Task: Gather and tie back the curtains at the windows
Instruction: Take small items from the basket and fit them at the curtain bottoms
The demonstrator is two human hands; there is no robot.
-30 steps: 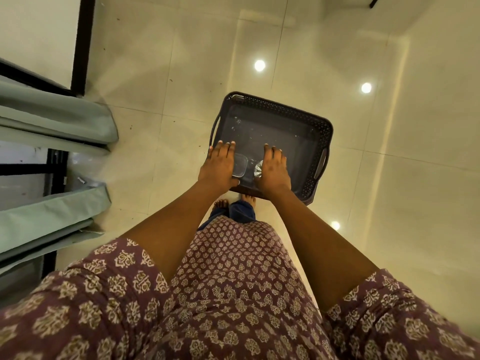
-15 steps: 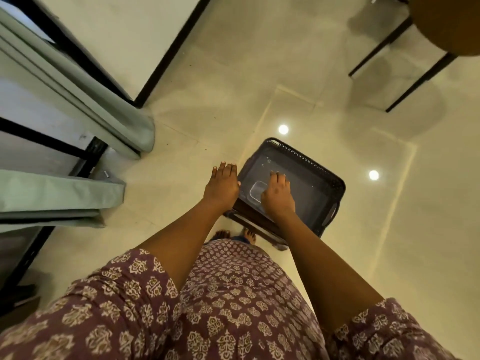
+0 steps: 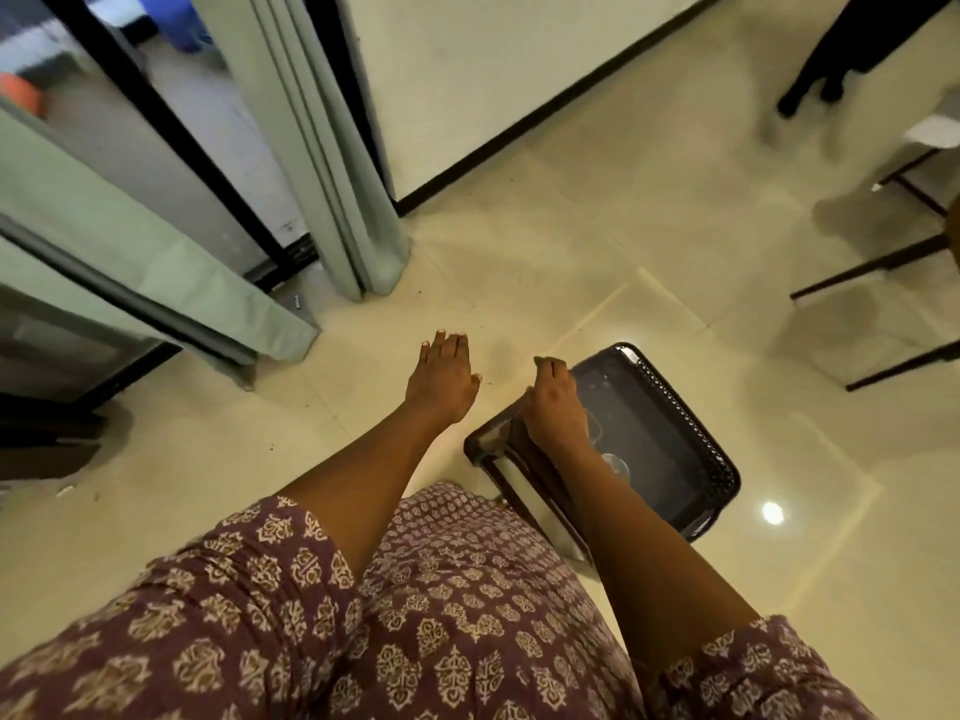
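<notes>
Left hand flat, fingers straight; right hand curled.

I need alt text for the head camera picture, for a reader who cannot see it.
Seen from above, a person's left hand is stretched out open over the tiled floor, while the right hand hangs over the rim of a dark plastic basket on the floor. Pale green curtains hang at a dark-framed window to the left.

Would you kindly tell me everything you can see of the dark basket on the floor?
The basket is a dark, rectangular, plastic-looking tray with rounded corners and a perforated rim. It sits low by the person's right side, seemingly on a small stand above the pale tiled floor. Inside lie what look like a clear lid and a small shiny item. The right hand hangs over its near corner; contact cannot be told.
</notes>
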